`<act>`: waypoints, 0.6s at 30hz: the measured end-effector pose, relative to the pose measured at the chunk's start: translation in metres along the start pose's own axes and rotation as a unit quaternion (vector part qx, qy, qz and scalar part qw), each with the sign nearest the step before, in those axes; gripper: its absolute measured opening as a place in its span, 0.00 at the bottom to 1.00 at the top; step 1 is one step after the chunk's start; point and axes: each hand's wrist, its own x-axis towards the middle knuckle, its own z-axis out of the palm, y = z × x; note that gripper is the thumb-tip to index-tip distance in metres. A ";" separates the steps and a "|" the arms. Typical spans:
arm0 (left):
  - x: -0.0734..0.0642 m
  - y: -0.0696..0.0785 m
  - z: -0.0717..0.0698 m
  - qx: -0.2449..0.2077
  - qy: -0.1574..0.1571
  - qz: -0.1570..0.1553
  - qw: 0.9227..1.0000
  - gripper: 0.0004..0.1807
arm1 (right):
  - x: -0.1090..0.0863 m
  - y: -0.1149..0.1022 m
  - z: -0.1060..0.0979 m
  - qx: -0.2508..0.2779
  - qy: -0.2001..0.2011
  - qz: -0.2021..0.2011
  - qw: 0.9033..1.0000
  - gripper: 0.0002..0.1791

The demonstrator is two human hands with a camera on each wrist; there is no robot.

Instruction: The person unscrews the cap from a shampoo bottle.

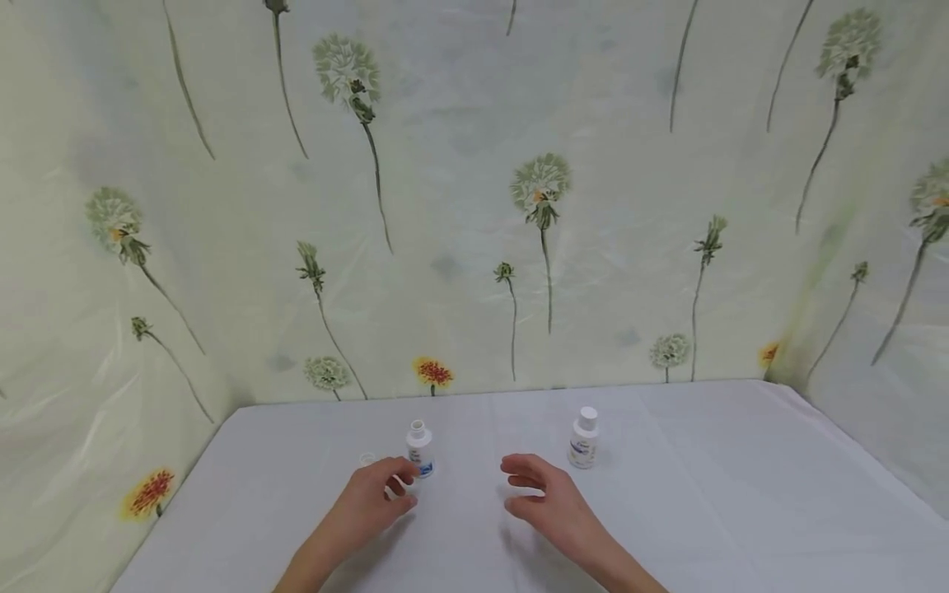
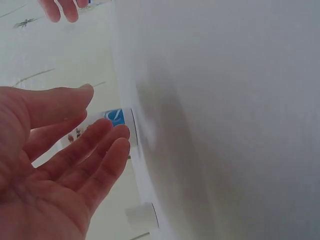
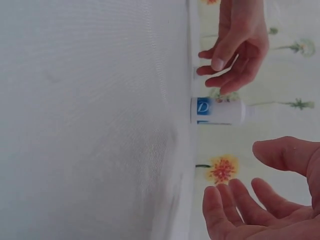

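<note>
A white bottle (image 1: 420, 443) with a blue patch on its label stands uncapped left of centre, its open neck showing. My left hand (image 1: 380, 492) hovers in front of it with loosely bent fingers and nothing in its grasp; the fingertips overlap the bottle's lower part in the head view. Just left of that bottle lies a white cap (image 1: 366, 458), large in the left wrist view as a plain white cylinder (image 2: 142, 216). To the right, a second white bottle (image 1: 583, 441) stands with its cap on. Nearest to it is my right hand (image 1: 544, 498), thumb and fingers apart, holding nothing.
A white cloth (image 1: 460, 543) covers the table. Behind it and along both sides hang pale sheets (image 1: 445, 206) printed with dandelions and orange flowers. Both bottles stand toward the table's back edge, with a gap between them.
</note>
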 end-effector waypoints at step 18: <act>0.006 0.021 0.017 -0.032 -0.026 0.033 0.999 0.12 | -0.025 0.003 -0.020 -0.005 0.007 0.007 1.000 0.26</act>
